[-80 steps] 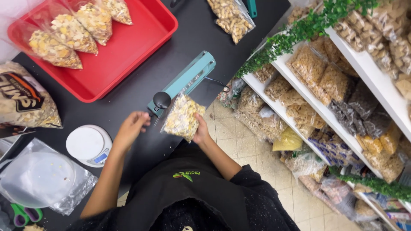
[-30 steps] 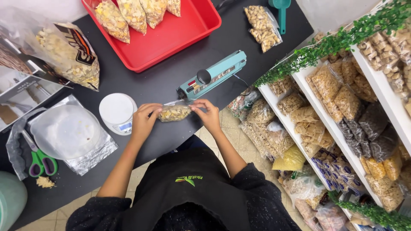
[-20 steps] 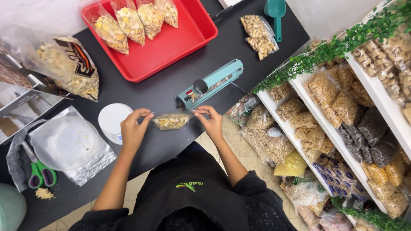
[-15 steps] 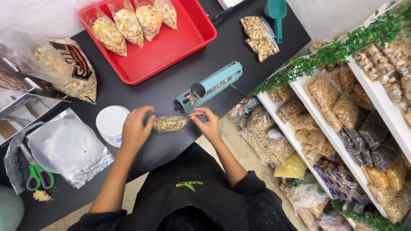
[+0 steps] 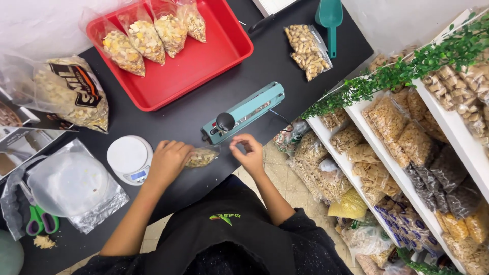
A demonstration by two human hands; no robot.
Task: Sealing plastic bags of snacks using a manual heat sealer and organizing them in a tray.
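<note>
Going left to right along the near edge of the black tabletop: the small white kitchen scale sits just left of the left hand, same spot as a moment ago. The left hand has its grip closed around one end of the small clear snack bag, which lies flat on the tabletop right at the near edge, just in front of the teal heat sealer.

What's different from half a second back: both hands were pinching the bag then, one on each end. Now the right hand has come off it. It hovers just right of the bag, fingers curled loosely with thumb and fingertips close together, holding nothing that I can see. So the bag is down to a one-handed hold, and it has also slid a little toward the left hand.

My read is that the two-handed flattening of the bag's mouth is finished and the right hand is freed up, with the sealer's black knob and bar being the closest thing to it.

Farther back, the red tray near the far edge has four filled bags in it, unchanged, and a bigger bag of nuts lies by the teal scoop toward the far right corner.
</note>
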